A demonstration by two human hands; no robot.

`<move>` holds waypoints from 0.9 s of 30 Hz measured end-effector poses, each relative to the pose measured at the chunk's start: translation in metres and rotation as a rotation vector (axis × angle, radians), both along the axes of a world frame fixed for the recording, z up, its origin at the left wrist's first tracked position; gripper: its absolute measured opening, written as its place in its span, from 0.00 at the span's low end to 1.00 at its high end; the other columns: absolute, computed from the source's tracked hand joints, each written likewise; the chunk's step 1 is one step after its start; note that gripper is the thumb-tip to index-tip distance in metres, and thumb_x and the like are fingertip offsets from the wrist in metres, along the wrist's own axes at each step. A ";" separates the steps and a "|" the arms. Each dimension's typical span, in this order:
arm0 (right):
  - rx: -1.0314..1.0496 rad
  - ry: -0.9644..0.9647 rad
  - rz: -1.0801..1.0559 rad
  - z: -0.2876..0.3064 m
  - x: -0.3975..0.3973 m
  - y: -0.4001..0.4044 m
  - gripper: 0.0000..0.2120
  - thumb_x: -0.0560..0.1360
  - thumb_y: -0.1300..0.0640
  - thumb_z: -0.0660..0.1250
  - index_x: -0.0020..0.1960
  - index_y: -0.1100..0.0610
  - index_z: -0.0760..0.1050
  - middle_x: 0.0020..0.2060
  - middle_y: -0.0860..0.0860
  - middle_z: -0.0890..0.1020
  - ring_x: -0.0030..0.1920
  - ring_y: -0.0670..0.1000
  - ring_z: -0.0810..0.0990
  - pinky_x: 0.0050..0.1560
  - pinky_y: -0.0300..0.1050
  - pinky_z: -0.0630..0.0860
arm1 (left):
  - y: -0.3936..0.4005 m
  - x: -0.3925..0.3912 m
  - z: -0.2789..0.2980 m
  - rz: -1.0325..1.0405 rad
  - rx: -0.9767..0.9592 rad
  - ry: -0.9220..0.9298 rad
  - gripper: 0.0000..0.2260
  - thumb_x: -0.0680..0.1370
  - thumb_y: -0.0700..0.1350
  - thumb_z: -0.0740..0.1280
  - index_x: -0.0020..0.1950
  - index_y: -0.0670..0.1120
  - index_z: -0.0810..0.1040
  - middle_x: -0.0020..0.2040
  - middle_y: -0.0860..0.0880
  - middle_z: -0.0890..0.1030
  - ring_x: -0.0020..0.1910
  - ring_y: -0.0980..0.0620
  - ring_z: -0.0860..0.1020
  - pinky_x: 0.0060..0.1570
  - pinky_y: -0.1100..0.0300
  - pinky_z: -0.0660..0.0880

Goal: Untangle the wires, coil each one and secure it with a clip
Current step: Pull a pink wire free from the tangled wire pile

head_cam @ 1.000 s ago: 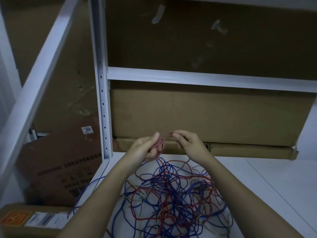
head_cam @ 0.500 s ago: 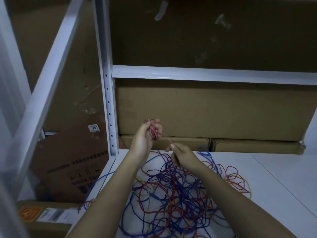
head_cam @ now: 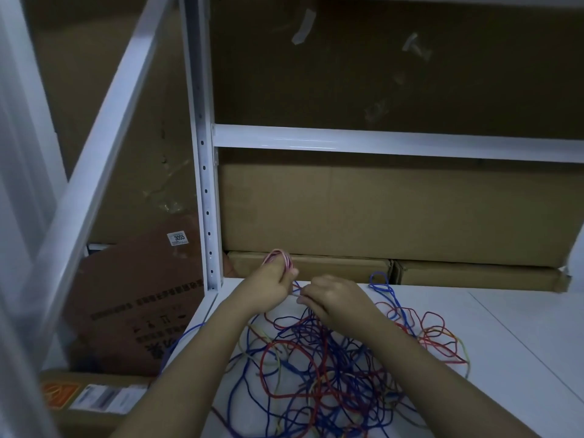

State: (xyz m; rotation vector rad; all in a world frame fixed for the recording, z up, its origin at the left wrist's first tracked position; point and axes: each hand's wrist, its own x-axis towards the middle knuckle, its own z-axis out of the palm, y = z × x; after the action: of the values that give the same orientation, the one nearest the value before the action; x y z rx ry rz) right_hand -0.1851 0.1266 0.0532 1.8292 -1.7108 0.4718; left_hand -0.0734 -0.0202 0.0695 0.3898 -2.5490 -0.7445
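my left hand (head_cam: 272, 284) sits just left of the middle of the frame, its grip clenched round a small red coil (head_cam: 279, 259) whose loops stick up above my fingers. my right hand (head_cam: 331, 294) is just beside it, a little lower and to the right, fingers curled and the tips pinching a thin strand of wire close to the left hand; i cannot tell the colour of that strand, as it is mostly hidden between the two hands. both hands hover just above the far edge of the tangle of wires (head_cam: 319, 365), which lies on the white table (head_cam: 521, 343) in the lower middle of the frame: blue, red and a few yellow strands looped over each other, partly hidden under my forearms. some red and orange loops (head_cam: 439, 339) spread out to the right of the main heap, and a blue loop (head_cam: 379, 279) reaches toward the back of the table, right of my right hand. one blue strand hangs off the left edge of the table.

behind the table, across the middle of the frame, stand cardboard boxes (head_cam: 379, 210), with flatter ones underneath. a white shelf upright (head_cam: 203, 153) with a row of holes rises from the table's back left corner, and a white crossbar (head_cam: 379, 142) runs right from it. in the lower left leans a brown carton (head_cam: 136, 298) with a small label reading 3055.
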 end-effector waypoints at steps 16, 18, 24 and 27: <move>0.103 -1.247 0.229 0.050 0.003 0.014 0.12 0.73 0.64 0.71 0.56 0.56 0.81 0.25 0.46 0.70 0.26 0.44 0.67 0.30 0.36 0.65 | 0.032 0.034 0.014 -0.322 0.778 0.260 0.24 0.78 0.60 0.62 0.30 0.45 0.66 0.21 0.53 0.62 0.21 0.57 0.57 0.24 0.67 0.58; 0.169 -1.308 0.310 0.052 0.003 0.014 0.14 0.74 0.61 0.68 0.60 0.54 0.79 0.27 0.47 0.65 0.27 0.45 0.61 0.29 0.36 0.60 | 0.032 0.032 0.016 -0.394 0.897 0.297 0.23 0.77 0.59 0.61 0.28 0.46 0.65 0.19 0.53 0.61 0.20 0.57 0.56 0.23 0.65 0.56; 0.161 -1.194 0.325 0.048 0.027 0.002 0.12 0.74 0.49 0.68 0.57 0.48 0.77 0.46 0.52 0.84 0.50 0.52 0.82 0.51 0.49 0.79 | 0.033 0.022 0.021 -0.394 1.186 0.447 0.26 0.75 0.63 0.53 0.24 0.48 0.68 0.16 0.52 0.59 0.18 0.56 0.56 0.36 0.60 0.64; 0.051 -1.255 0.313 0.037 0.028 -0.007 0.09 0.78 0.54 0.65 0.57 0.52 0.76 0.51 0.54 0.82 0.54 0.52 0.81 0.57 0.46 0.77 | 0.040 0.018 0.029 -0.272 1.145 0.473 0.26 0.72 0.65 0.55 0.27 0.44 0.65 0.17 0.50 0.59 0.18 0.55 0.58 0.36 0.61 0.69</move>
State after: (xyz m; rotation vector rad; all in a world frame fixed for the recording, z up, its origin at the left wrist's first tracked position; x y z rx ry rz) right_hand -0.1571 0.1197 0.0900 1.9463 -2.0973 2.0372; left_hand -0.0550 0.0196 0.0981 0.1566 -1.5263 -2.0744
